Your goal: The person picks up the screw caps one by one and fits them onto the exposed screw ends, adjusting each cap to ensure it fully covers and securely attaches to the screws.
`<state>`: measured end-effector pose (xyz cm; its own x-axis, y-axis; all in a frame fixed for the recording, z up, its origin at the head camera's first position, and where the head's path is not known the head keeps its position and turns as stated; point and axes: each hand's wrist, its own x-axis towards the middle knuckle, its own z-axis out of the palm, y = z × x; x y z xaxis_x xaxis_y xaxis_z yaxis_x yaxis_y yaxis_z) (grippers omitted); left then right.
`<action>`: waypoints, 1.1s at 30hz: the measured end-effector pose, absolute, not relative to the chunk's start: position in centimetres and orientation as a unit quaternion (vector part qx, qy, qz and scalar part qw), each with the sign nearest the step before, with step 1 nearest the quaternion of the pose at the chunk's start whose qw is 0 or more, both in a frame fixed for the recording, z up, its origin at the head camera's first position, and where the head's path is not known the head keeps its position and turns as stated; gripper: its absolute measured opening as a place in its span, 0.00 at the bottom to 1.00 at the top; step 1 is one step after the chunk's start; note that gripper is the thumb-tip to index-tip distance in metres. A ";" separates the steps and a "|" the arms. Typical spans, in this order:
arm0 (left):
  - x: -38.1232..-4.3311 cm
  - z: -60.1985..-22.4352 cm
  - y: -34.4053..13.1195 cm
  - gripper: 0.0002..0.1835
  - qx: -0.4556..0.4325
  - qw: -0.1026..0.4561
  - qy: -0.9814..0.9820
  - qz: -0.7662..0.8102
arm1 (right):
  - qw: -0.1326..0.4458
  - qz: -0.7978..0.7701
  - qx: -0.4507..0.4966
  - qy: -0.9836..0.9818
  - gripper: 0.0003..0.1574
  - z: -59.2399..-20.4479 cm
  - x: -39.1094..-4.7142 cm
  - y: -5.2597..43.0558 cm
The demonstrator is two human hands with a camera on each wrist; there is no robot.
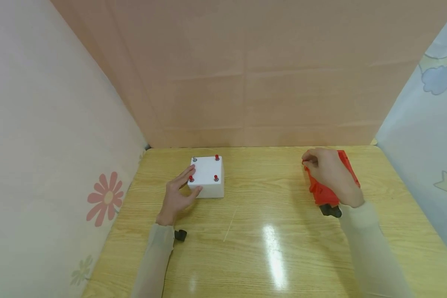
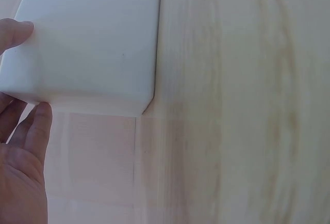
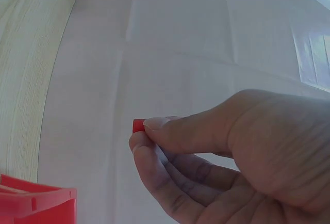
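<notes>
A white box stands on the table with a post at each top corner. Red caps cover three posts, while the far left post shows bare metal. My left hand grips the box's near left corner, its thumb on the front side; the left wrist view shows the fingers against another side. Between thumb and forefinger, my right hand pinches a small red cap. That hand is above a red bin, hiding much of its inside in the head view.
Both stand on a wooden table, the bin well to the right of the box. A brown paper sheet rises behind the table's far edge. Patterned white walls flank it. Small dark pieces show at both wrists.
</notes>
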<state>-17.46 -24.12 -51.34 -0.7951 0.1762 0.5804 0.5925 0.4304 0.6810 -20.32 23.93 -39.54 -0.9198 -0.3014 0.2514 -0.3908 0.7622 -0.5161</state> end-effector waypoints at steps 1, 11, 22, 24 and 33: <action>-17.5 -51.4 -24.1 0.35 -0.235 0.219 -0.817 -0.478 | 0.074 0.293 0.183 -0.935 0.06 -39.6 -20.4 23.8; -17.5 -51.3 -23.9 0.35 -0.241 0.221 -0.817 -0.475 | 0.074 0.304 0.180 -0.933 0.05 -39.4 -20.3 22.6; -17.6 -51.5 -24.0 0.35 -0.236 0.217 -0.817 -0.480 | 0.085 0.311 0.194 -0.927 0.04 -39.6 -20.6 21.3; -17.6 -51.5 -24.1 0.35 -0.234 0.216 -0.818 -0.479 | 0.085 0.316 0.195 -0.924 0.03 -39.6 -20.6 21.1; -17.7 -51.3 -23.9 0.34 -0.240 0.217 -0.820 -0.473 | 0.094 0.342 0.215 -0.910 0.04 -39.1 -21.0 19.9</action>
<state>-17.70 -23.86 -51.27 -0.7908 0.1887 0.5822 0.5984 0.4378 0.6710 -20.98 19.91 -39.13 -0.8897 -0.3277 0.3180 -0.4560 0.6727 -0.5827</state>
